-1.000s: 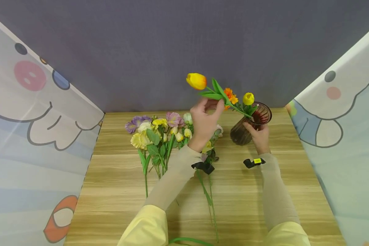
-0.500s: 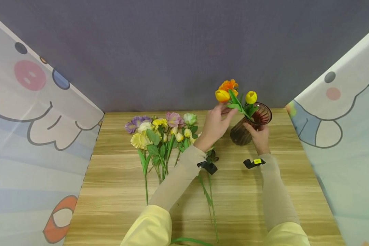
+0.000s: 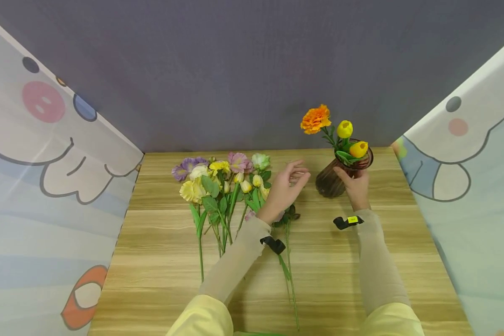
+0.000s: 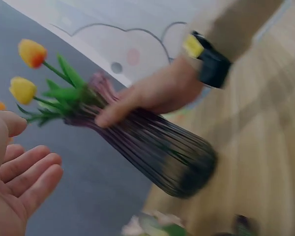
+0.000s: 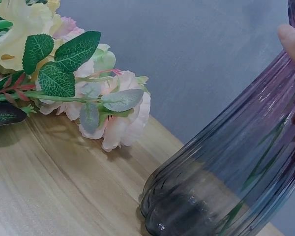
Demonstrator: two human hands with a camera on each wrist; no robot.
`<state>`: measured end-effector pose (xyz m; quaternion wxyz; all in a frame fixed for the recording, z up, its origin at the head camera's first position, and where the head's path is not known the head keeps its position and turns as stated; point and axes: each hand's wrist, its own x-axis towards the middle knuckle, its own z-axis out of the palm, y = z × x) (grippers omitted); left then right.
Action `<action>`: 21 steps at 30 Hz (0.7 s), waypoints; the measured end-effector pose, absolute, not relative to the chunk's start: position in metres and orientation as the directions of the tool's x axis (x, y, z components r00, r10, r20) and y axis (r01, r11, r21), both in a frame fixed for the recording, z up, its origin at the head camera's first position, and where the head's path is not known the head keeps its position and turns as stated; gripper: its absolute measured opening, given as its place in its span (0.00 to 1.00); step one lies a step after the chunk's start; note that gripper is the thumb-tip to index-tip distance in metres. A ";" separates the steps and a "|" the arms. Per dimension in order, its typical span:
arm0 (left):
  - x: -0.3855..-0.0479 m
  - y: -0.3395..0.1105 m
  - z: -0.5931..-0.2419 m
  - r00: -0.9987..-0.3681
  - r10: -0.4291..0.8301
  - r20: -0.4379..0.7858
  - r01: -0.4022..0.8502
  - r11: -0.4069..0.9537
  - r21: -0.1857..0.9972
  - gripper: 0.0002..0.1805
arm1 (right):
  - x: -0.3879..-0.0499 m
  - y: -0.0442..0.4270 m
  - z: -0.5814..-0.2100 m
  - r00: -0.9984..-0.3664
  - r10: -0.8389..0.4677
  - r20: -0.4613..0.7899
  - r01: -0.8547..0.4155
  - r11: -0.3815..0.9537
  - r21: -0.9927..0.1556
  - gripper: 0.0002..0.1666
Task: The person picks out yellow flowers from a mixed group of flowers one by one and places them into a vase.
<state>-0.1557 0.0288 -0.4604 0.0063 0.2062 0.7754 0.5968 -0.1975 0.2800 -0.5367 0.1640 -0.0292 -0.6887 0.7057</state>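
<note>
My right hand [image 3: 354, 186] grips the neck of a ribbed, purple-grey glass vase [image 3: 330, 181], which leans to the right on its base. The vase holds an orange ruffled flower [image 3: 315, 119], a yellow tulip [image 3: 345, 129] and a yellow-orange tulip [image 3: 359, 149]. Stems show through the glass [image 5: 221, 162] in the right wrist view. To the left of the vase, my left hand [image 3: 283, 189] hangs with relaxed fingers, holding nothing. In the left wrist view, that hand [image 4: 19, 177] is near the flower heads, and the right thumb and fingers wrap the vase [image 4: 157, 147].
On the wooden table [image 3: 159, 261], left of the vase, lie several loose flowers: purple ones [image 3: 187, 168], a pale yellow one [image 3: 192, 190], a pink one [image 3: 238, 162] and a whitish-green one [image 3: 260, 161]. A grey wall [image 3: 235, 74] stands behind, with cartoon-printed panels [image 3: 474, 140] at both sides.
The yellow-orange tulip has gone from my left hand into the vase, at its right side. My left hand has let go and moved back left and down. My right hand stays on the vase.
</note>
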 end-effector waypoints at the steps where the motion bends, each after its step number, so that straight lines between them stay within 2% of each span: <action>1: -0.154 0.028 -0.467 -0.919 0.324 0.226 0.305 0.216 0.928 0.25 | -0.197 0.280 -0.537 -0.947 0.269 0.178 -0.185 0.003 -0.983 0.25; 10: -0.133 0.013 -0.517 -0.938 0.301 0.171 0.266 0.310 0.913 0.17 | -0.195 0.280 -0.534 -0.952 0.269 0.148 -0.156 -0.010 -0.988 0.26; 21: -0.111 -0.007 -0.551 -0.976 0.197 0.097 0.161 0.342 0.926 0.14 | -0.196 0.279 -0.534 -0.951 0.269 0.155 -0.162 -0.005 -0.987 0.26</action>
